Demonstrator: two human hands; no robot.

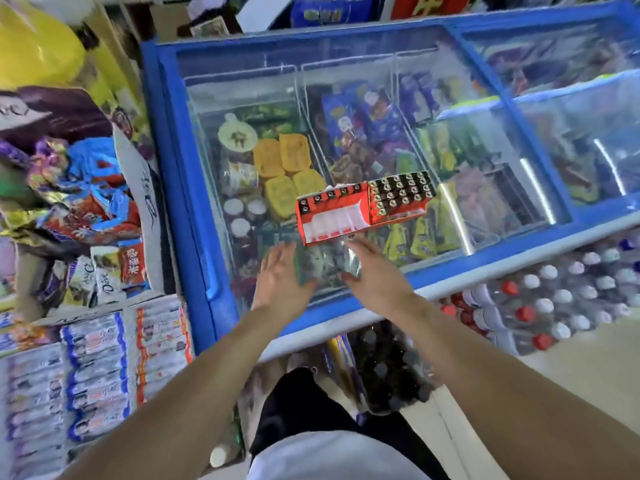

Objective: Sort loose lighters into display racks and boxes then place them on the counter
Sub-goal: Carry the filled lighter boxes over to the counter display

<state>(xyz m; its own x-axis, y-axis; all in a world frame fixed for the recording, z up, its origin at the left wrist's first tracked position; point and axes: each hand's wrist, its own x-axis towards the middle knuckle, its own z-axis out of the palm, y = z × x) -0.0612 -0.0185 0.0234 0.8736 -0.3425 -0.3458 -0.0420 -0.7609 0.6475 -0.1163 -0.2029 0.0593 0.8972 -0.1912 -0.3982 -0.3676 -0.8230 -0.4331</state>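
Observation:
Two red display boxes stand side by side on the glass lid of a blue chest freezer (173, 168). The left box (332, 216) holds a row of white-bodied lighters with black tops. The right box (400, 197) is packed with several rows of black-topped lighters. My left hand (282, 275) hovers just below and left of the left box, fingers spread, holding nothing. My right hand (374, 271) is just below the same box, fingers apart, its fingertips near the box's lower edge; whether they touch it I cannot tell. Both hands are blurred.
Under the glass lie ice creams and frozen snacks. Racks of candy and chocolate packets (86, 209) stand left of the freezer. Packs of bottles with white and red caps (554, 299) sit on the floor at the right. My legs are below, close to the freezer's front.

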